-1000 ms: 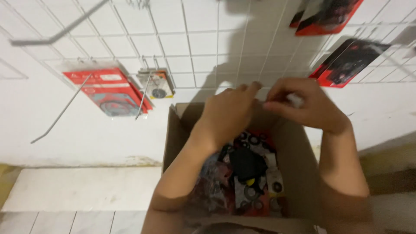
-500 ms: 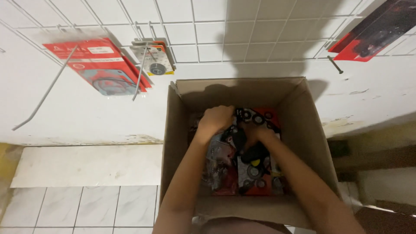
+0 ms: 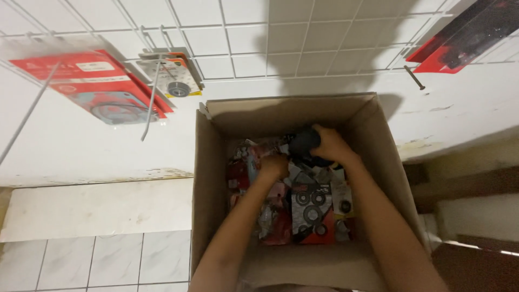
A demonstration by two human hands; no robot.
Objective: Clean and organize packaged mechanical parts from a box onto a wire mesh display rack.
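Loads of small red and black blister packs (image 3: pixel 308 208) of rings and bearings fill my open cardboard box (image 3: pixel 208 178), which sits by a white wall with a wire grid (image 3: pixel 243 38), pale floor tiles (image 3: pixel 86 259) below. My right hand (image 3: pixel 331 145) is curled round a dark round part (image 3: pixel 304 141); my left hand (image 3: pixel 274 165) is buried in the packs, can't tell its grip.

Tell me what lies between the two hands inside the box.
In the head view, packets lie between the left hand and the right hand.
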